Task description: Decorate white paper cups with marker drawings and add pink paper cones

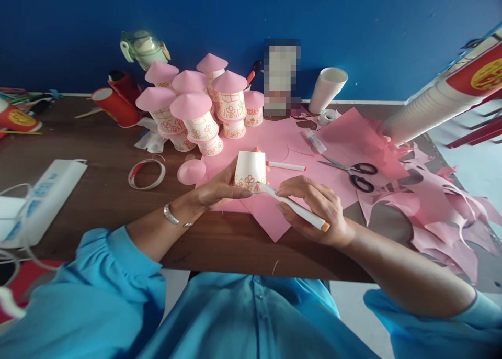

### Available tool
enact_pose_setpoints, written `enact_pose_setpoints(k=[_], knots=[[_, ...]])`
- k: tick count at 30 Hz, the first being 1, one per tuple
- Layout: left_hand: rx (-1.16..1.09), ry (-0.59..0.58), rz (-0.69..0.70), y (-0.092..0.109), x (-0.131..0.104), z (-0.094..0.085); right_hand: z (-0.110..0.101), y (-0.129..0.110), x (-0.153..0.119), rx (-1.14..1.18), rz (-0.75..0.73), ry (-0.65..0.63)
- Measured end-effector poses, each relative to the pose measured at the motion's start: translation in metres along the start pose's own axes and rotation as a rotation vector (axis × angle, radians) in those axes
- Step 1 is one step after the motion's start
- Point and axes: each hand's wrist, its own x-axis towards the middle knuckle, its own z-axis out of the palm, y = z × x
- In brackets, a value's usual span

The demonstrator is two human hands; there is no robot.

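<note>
A white paper cup with red flowers drawn near its lower edge is held in my left hand, fingers wrapped round its left side and thumb along the bottom. My right hand grips a white marker with an orange end; its tip touches or nearly touches the cup's drawn band. Just beyond the cup, a white pen with a red end lies on pink paper. Several decorated cups with pink cone roofs stand behind, to the left.
Black-handled scissors, a glue stick and pink scraps lie right. A tape roll, a pink cone and a power strip are left. Stacked white cups stand by the blue wall.
</note>
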Motion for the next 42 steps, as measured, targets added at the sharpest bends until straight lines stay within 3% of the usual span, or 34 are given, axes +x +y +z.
enact_pose_setpoints(k=[13, 22, 26, 42], knots=[[0.002, -0.017, -0.003, 0.0003, -0.0020, -0.0003, -0.0016, -0.0029, 0.0014, -0.021, 0.002, 0.020], [-0.063, 0.049, 0.046, -0.0008, 0.0006, 0.0016, -0.0061, -0.0052, 0.0026, 0.033, -0.083, 0.033], [-0.134, 0.017, 0.041, 0.0036, 0.0010, 0.0057, -0.0063, -0.0049, 0.0019, 0.030, -0.090, 0.022], [-0.077, 0.004, 0.040, -0.0006, -0.0008, -0.0001, -0.0053, -0.0021, 0.0016, -0.003, -0.120, 0.025]])
